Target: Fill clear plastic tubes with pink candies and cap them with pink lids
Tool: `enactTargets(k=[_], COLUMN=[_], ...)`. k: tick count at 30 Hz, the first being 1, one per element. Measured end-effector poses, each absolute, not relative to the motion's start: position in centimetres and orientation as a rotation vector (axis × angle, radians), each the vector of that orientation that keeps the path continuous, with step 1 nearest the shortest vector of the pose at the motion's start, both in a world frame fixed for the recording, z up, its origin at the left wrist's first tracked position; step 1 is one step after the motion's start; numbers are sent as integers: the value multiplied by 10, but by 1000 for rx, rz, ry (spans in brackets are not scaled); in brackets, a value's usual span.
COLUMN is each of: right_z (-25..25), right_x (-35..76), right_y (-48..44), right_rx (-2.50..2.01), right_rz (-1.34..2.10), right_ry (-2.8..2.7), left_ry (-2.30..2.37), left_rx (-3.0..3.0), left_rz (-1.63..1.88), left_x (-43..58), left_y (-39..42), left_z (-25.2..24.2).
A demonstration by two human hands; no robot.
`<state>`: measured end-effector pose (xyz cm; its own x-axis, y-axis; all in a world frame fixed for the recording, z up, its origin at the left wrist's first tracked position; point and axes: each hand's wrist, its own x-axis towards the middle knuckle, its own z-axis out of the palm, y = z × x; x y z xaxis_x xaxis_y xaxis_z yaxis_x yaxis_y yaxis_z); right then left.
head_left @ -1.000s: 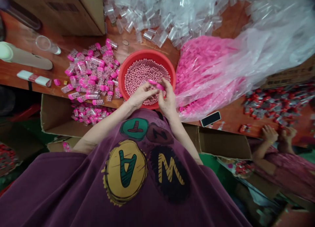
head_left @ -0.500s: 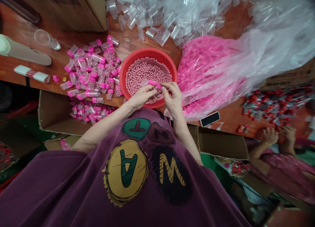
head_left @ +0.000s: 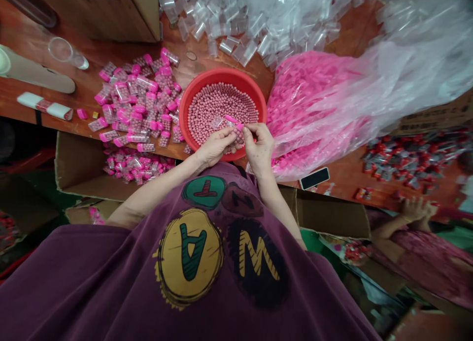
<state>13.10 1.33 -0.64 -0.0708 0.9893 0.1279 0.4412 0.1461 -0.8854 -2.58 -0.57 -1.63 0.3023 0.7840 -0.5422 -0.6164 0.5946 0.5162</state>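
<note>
A red bowl [head_left: 185,92] filled with pink beads [head_left: 221,97] sits in front of me. Above its near side, my left hand [head_left: 215,148] is closed around a small clear bottle, mostly hidden by the fingers. My right hand [head_left: 260,146] pinches a pink cap [head_left: 239,126] at the bottle's end; whether it is fully seated I cannot tell. Just beyond my fingertips are a clear empty bottle [head_left: 217,121] and another pink cap piece [head_left: 231,119]. Left of the bowl lies a heap of capped bead bottles [head_left: 138,104].
A plastic bag of pink caps [head_left: 314,99] lies right of the bowl. Clear empty bottles [head_left: 251,30] are piled behind. A phone [head_left: 314,178] rests at the table edge. Below left stands an open carton [head_left: 81,168]. At far right, another person's hands [head_left: 416,210] are near red items.
The pink cap piece beyond my fingers has tilted and shifted slightly away from me. My hands stay together over the bowl. The other person's hands have moved closer together.
</note>
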Motion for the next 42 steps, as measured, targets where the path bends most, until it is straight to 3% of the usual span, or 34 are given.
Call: enactTargets(k=[13,22,26,32,42], right_z=[8,-5,-2,-6,-32], right_x=[144,127,132,146,150], right_y=[-2,29,27,5,5], right_rx=[-1229,-1340,-1288,-1215,-1314], right_rz=[886,1657,1395,1052,820], right_ry=[-1893,-1221,-1361,-2026,-2100], left_ry=[1032,865,945,969,1062], left_rx=[414,452,254,185,375], left_rz=[922,655,731,856,875], left_x=[-27,-42,-43,-35,-32], left_y=[-12,-1,0,3,-3], left_z=[-3,19,19,14,5])
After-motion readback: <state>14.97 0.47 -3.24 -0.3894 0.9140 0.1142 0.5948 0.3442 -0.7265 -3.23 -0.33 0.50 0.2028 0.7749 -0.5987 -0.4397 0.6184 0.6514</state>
